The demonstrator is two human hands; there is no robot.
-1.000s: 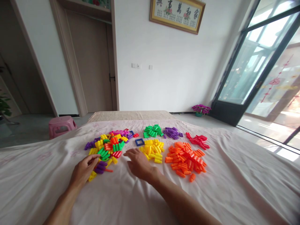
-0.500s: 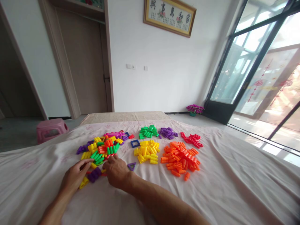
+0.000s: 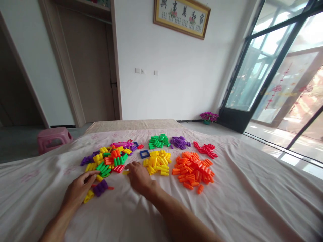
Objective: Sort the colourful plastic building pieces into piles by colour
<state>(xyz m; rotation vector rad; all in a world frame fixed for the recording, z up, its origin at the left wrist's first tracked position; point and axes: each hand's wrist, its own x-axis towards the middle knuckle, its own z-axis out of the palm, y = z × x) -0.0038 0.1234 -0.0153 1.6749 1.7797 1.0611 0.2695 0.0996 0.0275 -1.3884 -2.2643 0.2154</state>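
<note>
My left hand (image 3: 77,189) rests at the near left edge of a mixed pile of plastic building blocks (image 3: 107,160). Its thumb and fingers are closed together by green and yellow pieces; anything between them is hidden. A purple block (image 3: 100,188), a yellow block (image 3: 88,196) and a thin red piece (image 3: 111,188) lie just beside it. My right hand (image 3: 138,177) is over the cloth between the mixed pile and the yellow blocks (image 3: 156,162). Its fingertips are closed on a yellow block (image 3: 125,172), only partly visible.
Sorted heaps of orange blocks (image 3: 194,171), green blocks (image 3: 159,141), purple blocks (image 3: 180,142) and red pieces (image 3: 205,149) lie on the wrinkled cloth (image 3: 242,201). A blue square frame (image 3: 144,154) sits left of the yellow heap. A pink stool (image 3: 54,137) stands left.
My right hand has moved right, away from the mixed pile, carrying a yellow block. It now covers the spot where a purple triangle showed. My left hand has stayed nearly still.
</note>
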